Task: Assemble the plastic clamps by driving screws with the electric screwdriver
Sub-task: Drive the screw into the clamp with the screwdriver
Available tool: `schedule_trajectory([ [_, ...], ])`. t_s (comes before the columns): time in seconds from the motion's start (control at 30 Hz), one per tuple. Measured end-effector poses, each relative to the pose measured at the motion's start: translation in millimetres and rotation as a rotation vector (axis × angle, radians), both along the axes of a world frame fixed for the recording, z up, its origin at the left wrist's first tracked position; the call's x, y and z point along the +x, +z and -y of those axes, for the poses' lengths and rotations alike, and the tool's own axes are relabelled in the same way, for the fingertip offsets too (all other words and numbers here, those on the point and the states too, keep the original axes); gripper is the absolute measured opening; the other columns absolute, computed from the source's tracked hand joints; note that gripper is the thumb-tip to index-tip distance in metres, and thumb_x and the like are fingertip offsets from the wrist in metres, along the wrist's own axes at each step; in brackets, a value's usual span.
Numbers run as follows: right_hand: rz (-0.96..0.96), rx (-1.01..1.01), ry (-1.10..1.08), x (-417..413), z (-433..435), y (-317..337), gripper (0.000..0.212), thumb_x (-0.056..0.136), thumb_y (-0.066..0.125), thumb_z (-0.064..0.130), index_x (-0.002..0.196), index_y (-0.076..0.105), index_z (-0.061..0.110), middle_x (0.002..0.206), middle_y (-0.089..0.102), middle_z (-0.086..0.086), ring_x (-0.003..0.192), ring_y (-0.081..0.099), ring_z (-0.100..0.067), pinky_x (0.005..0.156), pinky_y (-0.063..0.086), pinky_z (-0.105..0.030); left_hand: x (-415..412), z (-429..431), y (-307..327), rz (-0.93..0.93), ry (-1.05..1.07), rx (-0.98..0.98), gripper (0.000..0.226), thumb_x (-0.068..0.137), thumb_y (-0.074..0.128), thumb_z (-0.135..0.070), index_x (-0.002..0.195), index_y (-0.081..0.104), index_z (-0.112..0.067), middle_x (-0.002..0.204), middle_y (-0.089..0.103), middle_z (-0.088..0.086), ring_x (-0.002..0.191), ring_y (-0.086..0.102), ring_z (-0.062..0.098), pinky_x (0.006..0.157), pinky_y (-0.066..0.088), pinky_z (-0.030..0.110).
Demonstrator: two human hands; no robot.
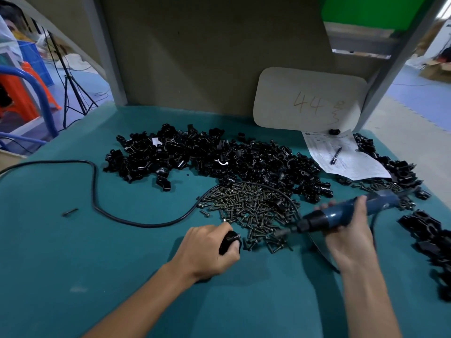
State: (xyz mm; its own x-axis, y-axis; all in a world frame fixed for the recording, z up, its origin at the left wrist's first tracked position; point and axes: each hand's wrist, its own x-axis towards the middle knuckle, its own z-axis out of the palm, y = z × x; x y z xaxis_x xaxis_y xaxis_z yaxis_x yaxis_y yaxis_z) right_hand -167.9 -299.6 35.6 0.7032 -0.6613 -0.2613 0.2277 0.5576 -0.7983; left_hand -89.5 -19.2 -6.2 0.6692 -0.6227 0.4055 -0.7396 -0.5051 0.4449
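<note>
So the left hand (pixel 207 250) is curled tight around a single black plastic clamp (pixel 229 241), resting on the matte teal worktop (pixel 122 240) right at the near-left edge of the screw pile (pixel 251 208). The right hand (pixel 346 230) is wrapped around the electric screwdriver (pixel 341 213) just to the near-right of that pile. The tool lies almost flat, and its metal bit points left over the pile's near edge toward the clamp, but the tip and the clamp aren't touching. The screwdriver has a rounded dark blue barrel and a black nose, a bit blurry. The screws themselves are small, dull metal, round-headed, spread out loose. Behind the screw pile there's a big heap of clamp parts (pixel 219 159), glossy black, chunky and angular with curved cut-outs. Right of the pile sits another bunch of black clamps (pixel 429 237) along the worktop's edge; can't tell if those have screws in. A thick black cable (pixel 97 206) loops in from the left and curves around the pile's far side. Behind and to the right of the pile is a printed paper sheet (pixel 346 159) with a pen (pixel 335 156) on it, and further back a rounded cardboard card (pixel 307 101) marked "44". Well left of the pile lies one small dark pin (pixel 70 212).
</note>
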Motion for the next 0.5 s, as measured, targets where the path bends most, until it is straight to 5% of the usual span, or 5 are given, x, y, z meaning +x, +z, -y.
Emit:
schedule_trajectory([
  [0.2, -0.650, -0.769, 0.068, -29, 0, -4, 0.039, 0.085, 0.076, 0.053, 0.103, 0.057, 0.023, 0.099, 0.068, -0.001, 0.089, 0.066, -0.021, 0.079, 0.055, -0.044, -2, 2, -1, 0.033, 0.017, -0.078, 0.024, 0.087, 0.052, -0.042, 0.086, 0.058, -0.019, 0.074, 0.054, -0.012, 0.067, 0.047, 0.011, 0.056, 0.043, 0.028],
  [0.33, -0.922, -1.083, 0.112, -28, -10, -9, 0.044, 0.089, 0.065, 0.061, 0.112, 0.054, 0.024, 0.093, 0.064, 0.005, 0.089, 0.057, -0.027, 0.083, 0.049, -0.045, -1, 1, -3, 0.053, 0.036, -0.142, 0.023, 0.088, 0.055, -0.041, 0.085, 0.058, -0.018, 0.076, 0.052, -0.009, 0.072, 0.046, 0.012, 0.061, 0.044, 0.027],
  [0.43, -0.964, -1.354, 0.005, -28, -25, -9, 0.053, 0.095, 0.066, 0.047, 0.134, 0.061, 0.011, 0.129, 0.056, -0.021, 0.121, 0.045, -0.038, 0.104, 0.036, -0.044, 1, 2, -6, 0.103, 0.007, -0.145, 0.024, 0.088, 0.055, -0.039, 0.087, 0.062, -0.016, 0.079, 0.050, -0.010, 0.073, 0.044, 0.012, 0.064, 0.044, 0.027],
  [0.5, -0.726, -1.473, 0.040, -26, -52, -1, 0.049, 0.098, 0.064, 0.044, 0.138, 0.059, 0.016, 0.133, 0.052, -0.015, 0.123, 0.044, -0.030, 0.103, 0.034, -0.037, 3, 3, -10, 0.143, -0.028, -0.139, 0.026, 0.088, 0.056, -0.039, 0.093, 0.066, -0.015, 0.084, 0.051, -0.010, 0.077, 0.046, 0.013, 0.070, 0.043, 0.025],
])
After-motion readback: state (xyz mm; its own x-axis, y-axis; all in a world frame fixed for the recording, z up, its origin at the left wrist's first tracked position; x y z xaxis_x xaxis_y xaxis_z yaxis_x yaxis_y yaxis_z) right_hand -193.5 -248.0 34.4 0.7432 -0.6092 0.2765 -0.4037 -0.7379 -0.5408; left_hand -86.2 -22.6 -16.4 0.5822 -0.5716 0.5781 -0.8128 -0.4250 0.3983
